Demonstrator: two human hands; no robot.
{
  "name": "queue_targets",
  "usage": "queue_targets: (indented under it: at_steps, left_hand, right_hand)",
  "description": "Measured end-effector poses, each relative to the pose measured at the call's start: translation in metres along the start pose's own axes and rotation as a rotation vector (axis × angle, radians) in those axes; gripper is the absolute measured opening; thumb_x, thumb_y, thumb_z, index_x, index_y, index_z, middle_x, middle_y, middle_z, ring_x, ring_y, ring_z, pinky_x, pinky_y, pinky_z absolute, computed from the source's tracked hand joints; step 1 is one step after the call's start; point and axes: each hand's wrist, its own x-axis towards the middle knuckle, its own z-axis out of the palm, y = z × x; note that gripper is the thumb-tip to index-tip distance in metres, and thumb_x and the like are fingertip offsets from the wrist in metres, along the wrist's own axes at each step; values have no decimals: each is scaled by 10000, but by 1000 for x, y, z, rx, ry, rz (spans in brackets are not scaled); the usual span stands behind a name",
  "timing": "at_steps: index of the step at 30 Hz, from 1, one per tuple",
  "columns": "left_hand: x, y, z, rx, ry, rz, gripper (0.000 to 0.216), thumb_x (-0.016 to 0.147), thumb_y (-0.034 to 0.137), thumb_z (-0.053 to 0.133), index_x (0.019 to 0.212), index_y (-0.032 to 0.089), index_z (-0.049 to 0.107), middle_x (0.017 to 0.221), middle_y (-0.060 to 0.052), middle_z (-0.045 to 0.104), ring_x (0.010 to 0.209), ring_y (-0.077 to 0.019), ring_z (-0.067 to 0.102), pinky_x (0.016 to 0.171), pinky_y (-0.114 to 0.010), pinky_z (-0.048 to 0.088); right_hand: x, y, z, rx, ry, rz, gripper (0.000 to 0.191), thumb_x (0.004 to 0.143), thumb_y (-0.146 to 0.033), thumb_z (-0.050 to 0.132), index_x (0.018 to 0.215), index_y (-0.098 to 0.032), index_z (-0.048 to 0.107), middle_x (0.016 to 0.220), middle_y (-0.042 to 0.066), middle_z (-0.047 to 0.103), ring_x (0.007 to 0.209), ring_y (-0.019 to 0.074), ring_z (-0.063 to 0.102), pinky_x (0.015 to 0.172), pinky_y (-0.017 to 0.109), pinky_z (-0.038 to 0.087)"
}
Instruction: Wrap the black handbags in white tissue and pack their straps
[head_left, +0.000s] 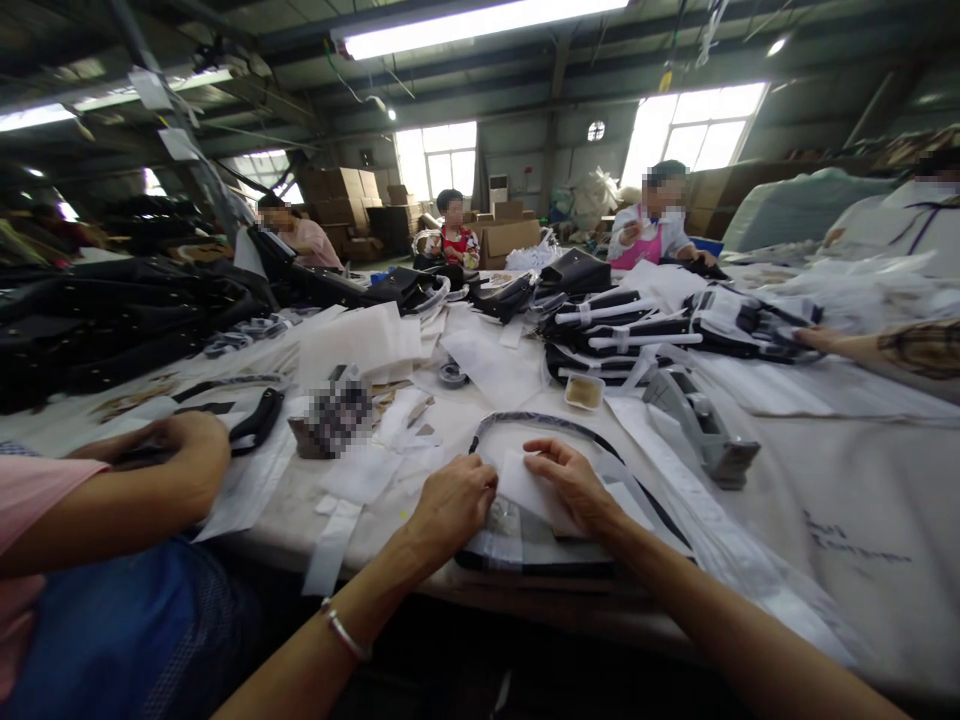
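A black bag point(540, 570) lies flat at the table's front edge, partly under white sheets and clear plastic. Its long curved handle point(555, 418) is wrapped in clear film and arches away from me. My left hand point(459, 500) is closed at the left end of that handle; what its fingertips pinch is hidden. Over the middle of the bag, my right hand point(571, 482) has its bent fingers and thumb at a small white paper sheet point(521, 485). A clear plastic piece point(504, 520) sits on the bag below my left hand.
A grey tape dispenser point(701, 425) stands to the right, near a small white dish point(585, 392). Another dispenser point(334, 415), blurred, is at left. Wrapped black bags point(622, 325) pile up behind. Co-workers sit around the table; one's arm point(172, 470) reaches in close on my left.
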Motion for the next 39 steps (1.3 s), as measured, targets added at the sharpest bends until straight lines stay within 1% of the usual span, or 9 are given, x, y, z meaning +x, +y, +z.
queue_targets:
  at_steps: [3,8,12,15,18,21,28,35,39]
  left_hand:
    - [3,3,2,-70,-108,219,303,857,85,505,999,263,705,1039,-36,654,990,-188,614,870,-263,468]
    - [13,3,9,-125,-277,511,449,785,-5,504,1090,276,677,1155,-20,661,1067,-185,604,927,-247,456]
    - [23,7,9,31,-367,521,387,773,20,532,1074,233,649,1061,-38,682,951,-202,625,794,-246,492]
    - [28,14,4,126,-422,525,228,814,65,546,968,206,636,958,-38,683,825,-191,616,683,-238,474]
    - [30,19,-4,163,-417,549,105,844,103,554,835,195,603,846,-25,665,742,-173,584,617,-229,438]
    - [30,17,-7,104,-389,518,112,841,120,546,764,200,562,740,5,622,646,-144,539,577,-221,411]
    - [27,-2,-2,-111,-361,575,153,746,53,517,740,206,534,818,-4,617,781,-156,570,774,-230,461]
    - [21,-8,-10,-187,-367,591,157,673,51,508,672,208,513,782,-7,602,842,-172,587,857,-248,469]
    - [22,-6,-14,-138,-346,591,162,682,56,504,707,210,544,773,-7,607,813,-173,592,807,-247,473]
  right_hand:
    - [-2,-3,-3,143,70,34,349,640,-417,727,885,-193,619,729,-25,599,658,140,515,612,262,405]
    - [-6,-7,-1,100,-38,66,348,640,-479,744,758,-193,583,654,-29,571,600,131,490,554,256,375]
    - [-7,-7,-2,144,-68,90,398,624,-488,770,816,-211,558,688,-26,599,597,147,539,540,262,398]
    - [-6,-5,-6,165,-99,80,370,631,-444,775,813,-211,553,695,-30,596,602,142,542,538,252,395]
    - [-5,-5,-10,128,-111,68,327,632,-415,767,755,-199,554,681,-32,578,597,122,509,538,238,373]
    - [-7,-8,-11,82,-122,94,289,627,-393,746,741,-204,559,661,-36,565,577,118,491,522,238,351]
    - [-4,-5,-9,-40,-104,44,175,628,-300,699,688,-198,570,637,-40,556,570,107,451,534,240,331]
    - [-3,2,-10,-283,-106,-34,86,653,-250,660,684,-190,607,633,-39,571,585,113,459,547,245,322]
    - [-8,7,-8,-511,-128,-134,34,669,-213,647,703,-207,648,690,-24,645,678,152,553,630,258,387]
